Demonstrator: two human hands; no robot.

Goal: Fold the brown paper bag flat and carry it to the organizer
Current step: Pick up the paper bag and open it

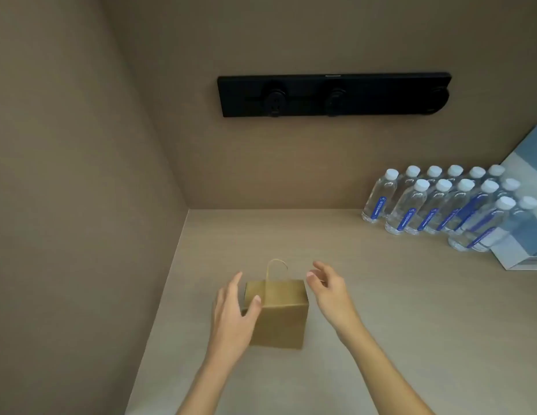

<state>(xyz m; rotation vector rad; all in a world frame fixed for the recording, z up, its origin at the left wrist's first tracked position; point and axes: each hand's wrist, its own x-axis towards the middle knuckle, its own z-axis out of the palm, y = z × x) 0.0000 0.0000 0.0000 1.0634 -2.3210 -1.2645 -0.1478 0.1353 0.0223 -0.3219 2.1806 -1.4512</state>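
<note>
- The brown paper bag (pixel 277 313) stands upright and unfolded on the worktop (pixel 381 310), toward its left edge, near the side wall (pixel 66 175) and well forward of the back corner.
- Its twisted paper handle (pixel 274 266) rises in a loop above the top edge.
- The left hand (pixel 234 316) is at the bag's left side, fingers spread and uncurled; the thumb lies across the front upper left of the bag, and the fingers reach along its left face. It grips nothing firmly that can be seen.
- The right hand (pixel 328 287) hovers just beside the bag's upper right corner, fingers loosely apart and empty; whether a fingertip touches the paper cannot be told.
- The bag sits between the two hands.
- Water bottles (pixel 441 202) stand in rows at the back right of the worktop, well apart from the bag, beside a pale blue box (pixel 525 244).
- A black socket strip (pixel 333 95) is mounted on the back wall.
</note>
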